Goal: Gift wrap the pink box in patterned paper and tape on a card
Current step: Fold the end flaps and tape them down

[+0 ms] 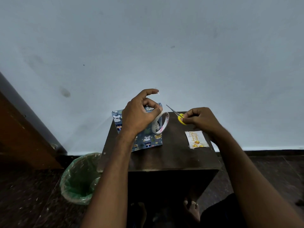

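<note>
A small dark brown wooden table (172,160) carries everything. The box wrapped in blue paper printed with cartoon animals (148,139) sits at the table's far left corner, overhanging the left edge slightly, its long axis running from the near edge toward the far edge; no pink shows, and its far half is hidden behind the left hand (139,114). That hand holds a white roll of adhesive tape (162,123) upright above the box, thumb and fingers curled round the rim, the index finger raised with a tiny scrap at its tip, too small to make out. The right hand (202,120), near the far right corner, grips yellow-handled scissors (178,116), blades together and pointing far-left toward the roll. The white rectangular birthday card with gold balloons (196,139) lies flat by the right edge, long axis near-to-far, its near right corner covered by the right forearm.
</note>
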Demonstrator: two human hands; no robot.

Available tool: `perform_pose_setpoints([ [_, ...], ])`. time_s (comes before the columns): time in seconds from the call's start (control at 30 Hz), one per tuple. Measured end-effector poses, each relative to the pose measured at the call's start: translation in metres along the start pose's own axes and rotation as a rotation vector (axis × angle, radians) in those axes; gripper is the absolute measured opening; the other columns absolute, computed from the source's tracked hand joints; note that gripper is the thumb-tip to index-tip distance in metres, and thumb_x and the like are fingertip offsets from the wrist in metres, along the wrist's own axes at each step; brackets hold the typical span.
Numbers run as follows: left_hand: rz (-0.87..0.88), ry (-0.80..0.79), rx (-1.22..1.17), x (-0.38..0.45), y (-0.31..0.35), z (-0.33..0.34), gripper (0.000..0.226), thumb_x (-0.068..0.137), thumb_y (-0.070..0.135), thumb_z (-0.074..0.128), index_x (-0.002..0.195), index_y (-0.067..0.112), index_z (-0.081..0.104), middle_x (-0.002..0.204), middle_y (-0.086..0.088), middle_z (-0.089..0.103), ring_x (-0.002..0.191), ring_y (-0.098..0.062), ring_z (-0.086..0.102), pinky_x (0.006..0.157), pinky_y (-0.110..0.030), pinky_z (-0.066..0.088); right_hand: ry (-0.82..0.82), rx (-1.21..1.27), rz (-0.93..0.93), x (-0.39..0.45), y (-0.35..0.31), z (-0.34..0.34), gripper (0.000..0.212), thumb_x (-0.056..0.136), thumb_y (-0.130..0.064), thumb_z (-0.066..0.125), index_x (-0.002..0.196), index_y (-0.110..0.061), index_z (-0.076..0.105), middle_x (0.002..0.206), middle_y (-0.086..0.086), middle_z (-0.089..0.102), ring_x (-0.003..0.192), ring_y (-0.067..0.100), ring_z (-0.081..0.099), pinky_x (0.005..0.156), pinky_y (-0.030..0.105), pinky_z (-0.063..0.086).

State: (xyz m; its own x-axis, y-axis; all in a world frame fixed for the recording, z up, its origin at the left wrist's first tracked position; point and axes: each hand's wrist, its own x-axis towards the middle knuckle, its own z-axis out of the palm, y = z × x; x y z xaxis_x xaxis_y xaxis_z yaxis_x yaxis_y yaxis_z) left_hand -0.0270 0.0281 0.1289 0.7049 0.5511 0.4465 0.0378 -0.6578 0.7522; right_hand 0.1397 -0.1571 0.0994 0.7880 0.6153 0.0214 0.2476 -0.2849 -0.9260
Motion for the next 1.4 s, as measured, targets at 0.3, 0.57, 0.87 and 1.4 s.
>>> perform_pose_setpoints([
  [0.3,-0.002,-0.053,-0.014,-0.002,0.001,-0.002,0.052,0.086,0.033,0.081,0.135,0.042,0.066,0.088,0.026,0.078,0.106,0.003,0.071,0.105,-0.044,0.054,0.088,-0.824,0.033,-0.010,0.017,0.075,0.027,0.079,-0.026,0.078,0.092,-0.006,0.066,0.099,0.012,0.068,0.104,0.033,0.063,0.077,0.037,0.053],
  [0.57,-0.010,-0.083,-0.042,-0.002,0.002,-0.003,0.055,0.082,0.031,0.085,0.134,0.043,0.068,0.088,0.026,0.078,0.109,0.005,0.070,0.106,-0.044,0.053,0.235,-0.179,0.041,-0.003,0.003,0.083,0.012,0.079,-0.018,0.064,0.069,-0.015,0.070,0.072,0.000,0.071,0.077,0.023,0.071,0.070,0.039,0.058],
  [0.87,-0.010,-0.106,-0.025,-0.002,0.003,-0.004,0.065,0.079,0.038,0.091,0.138,0.042,0.065,0.088,0.027,0.078,0.109,0.007,0.070,0.108,-0.044,0.052,0.133,0.006,-0.377,-0.010,-0.016,0.064,0.005,0.085,-0.014,0.083,0.086,-0.016,0.079,0.081,-0.006,0.077,0.076,0.012,0.074,0.071,0.034,0.060],
  [1.4,0.030,-0.151,-0.203,-0.005,0.002,-0.014,0.063,0.082,0.014,0.089,0.139,0.027,0.067,0.086,0.006,0.081,0.086,-0.005,0.076,0.097,-0.045,0.057,0.040,0.221,-0.605,-0.018,-0.035,0.059,0.033,0.075,0.001,0.046,0.099,-0.005,0.068,0.120,0.006,0.069,0.117,0.024,0.063,0.076,0.042,0.047],
])
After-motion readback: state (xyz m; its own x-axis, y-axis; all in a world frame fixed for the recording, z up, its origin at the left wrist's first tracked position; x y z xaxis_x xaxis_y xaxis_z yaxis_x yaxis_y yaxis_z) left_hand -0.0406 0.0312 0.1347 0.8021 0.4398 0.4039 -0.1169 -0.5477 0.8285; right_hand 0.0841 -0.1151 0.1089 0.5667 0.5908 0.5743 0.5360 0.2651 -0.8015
